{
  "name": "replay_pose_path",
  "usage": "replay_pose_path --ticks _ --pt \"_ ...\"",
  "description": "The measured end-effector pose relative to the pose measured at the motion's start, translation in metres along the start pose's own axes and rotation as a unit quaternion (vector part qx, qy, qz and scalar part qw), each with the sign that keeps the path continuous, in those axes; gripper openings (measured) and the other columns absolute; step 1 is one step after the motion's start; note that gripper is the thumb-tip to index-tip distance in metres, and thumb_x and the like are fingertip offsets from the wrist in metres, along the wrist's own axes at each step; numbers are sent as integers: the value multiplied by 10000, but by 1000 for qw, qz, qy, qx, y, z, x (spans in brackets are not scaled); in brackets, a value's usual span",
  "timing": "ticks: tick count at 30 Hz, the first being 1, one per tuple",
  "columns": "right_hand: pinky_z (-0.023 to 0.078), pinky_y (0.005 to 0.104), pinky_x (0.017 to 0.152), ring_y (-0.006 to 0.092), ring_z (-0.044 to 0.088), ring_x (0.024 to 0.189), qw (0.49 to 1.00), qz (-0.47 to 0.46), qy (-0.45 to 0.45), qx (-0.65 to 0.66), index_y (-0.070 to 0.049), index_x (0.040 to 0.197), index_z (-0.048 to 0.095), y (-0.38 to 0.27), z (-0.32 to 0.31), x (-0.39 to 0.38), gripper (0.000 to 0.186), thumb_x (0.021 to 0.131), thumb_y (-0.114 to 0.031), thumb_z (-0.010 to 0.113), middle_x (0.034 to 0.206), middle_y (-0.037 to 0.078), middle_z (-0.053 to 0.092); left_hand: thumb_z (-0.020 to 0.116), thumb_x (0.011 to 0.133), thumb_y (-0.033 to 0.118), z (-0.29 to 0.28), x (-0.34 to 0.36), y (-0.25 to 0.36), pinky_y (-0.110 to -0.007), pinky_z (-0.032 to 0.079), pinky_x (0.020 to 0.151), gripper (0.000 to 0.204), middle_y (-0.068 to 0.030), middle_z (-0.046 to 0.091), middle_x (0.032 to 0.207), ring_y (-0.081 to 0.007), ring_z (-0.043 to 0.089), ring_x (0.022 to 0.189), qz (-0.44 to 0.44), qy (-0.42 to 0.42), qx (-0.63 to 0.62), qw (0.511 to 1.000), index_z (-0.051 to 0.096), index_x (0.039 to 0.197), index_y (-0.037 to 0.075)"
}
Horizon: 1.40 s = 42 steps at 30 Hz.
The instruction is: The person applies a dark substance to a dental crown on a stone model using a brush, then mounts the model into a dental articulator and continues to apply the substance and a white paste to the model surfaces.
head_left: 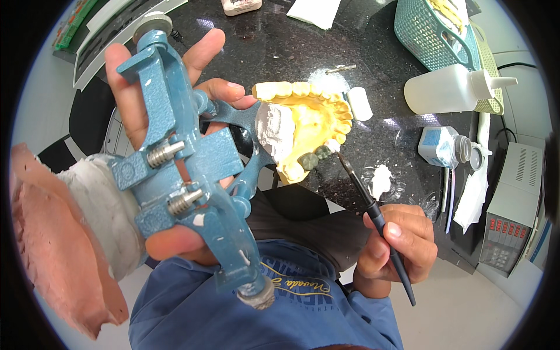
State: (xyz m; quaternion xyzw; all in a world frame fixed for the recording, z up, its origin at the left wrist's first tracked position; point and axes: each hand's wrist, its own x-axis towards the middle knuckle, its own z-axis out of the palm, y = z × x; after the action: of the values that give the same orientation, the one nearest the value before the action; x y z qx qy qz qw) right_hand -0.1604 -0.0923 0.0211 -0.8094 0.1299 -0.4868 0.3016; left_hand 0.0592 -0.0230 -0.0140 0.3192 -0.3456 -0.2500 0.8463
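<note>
Between the pinched fingers of the right hand point(402, 248), the nearer one, one slim black brush point(372, 205) is held slanting up-left, its tip just beside one white tooth point(333, 145) and two grey-green crowns point(308, 161) on one yellow horseshoe-shaped dental cast point(312, 119); contact cannot be told. The cast is carried by one blue metal articulator point(216, 154), clasped in the left hand's point(134, 108) spread fingers.

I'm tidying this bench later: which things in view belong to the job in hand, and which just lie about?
In hand:
blue articulator, held by the left hand
yellow dental cast, mounted on it
pink piece, also attached
black brush, in the right hand

Apparently lying about:
squeeze bottle
teal basket
white sheet
</note>
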Motion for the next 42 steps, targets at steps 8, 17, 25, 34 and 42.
replay_pose_path --ticks 8,17,25,34,42 --pt "519 264 533 200 626 604 1000 -1 -5 0 -17 946 595 0 0 1 266 717 6 728 749 93 605 555 705 708 -3 3 2 -558 427 916 1008 -389 270 1358 -429 469 1148 -7 -2 -1 1000 185 1424 107" --pt "516 265 522 202 628 599 1000 -1 -11 -6 -12 954 594 0 -1 2 274 716 2 728 745 94 603 539 718 701 -9 6 6 -563 417 924 985 -382 277 1358 -430 462 1156 -40 -16 -11 999 199 1418 97" --pt "396 229 506 130 513 522 999 18 30 -11 -35 965 514 3 2 1 231 906 -243 594 675 76 537 525 730 695 -9 8 12 -568 409 932 966 -376 282 1358 -431 456 1163 -60 -27 -22 998 212 1412 88" --pt "390 219 483 119 501 503 999 33 17 12 -28 932 526 8 2 4 255 895 -264 615 658 74 534 510 743 688 -13 6 16 -573 400 941 944 -370 288 1357 -432 449 1170 -72 -39 -37 996 227 1406 78" --pt "395 220 481 117 502 504 999 45 29 7 -37 922 526 4 4 3 260 897 -281 614 655 70 531 496 754 681 -13 4 21 -578 391 948 926 -364 294 1357 -433 443 1177 -79 -40 -40 995 240 1400 69"
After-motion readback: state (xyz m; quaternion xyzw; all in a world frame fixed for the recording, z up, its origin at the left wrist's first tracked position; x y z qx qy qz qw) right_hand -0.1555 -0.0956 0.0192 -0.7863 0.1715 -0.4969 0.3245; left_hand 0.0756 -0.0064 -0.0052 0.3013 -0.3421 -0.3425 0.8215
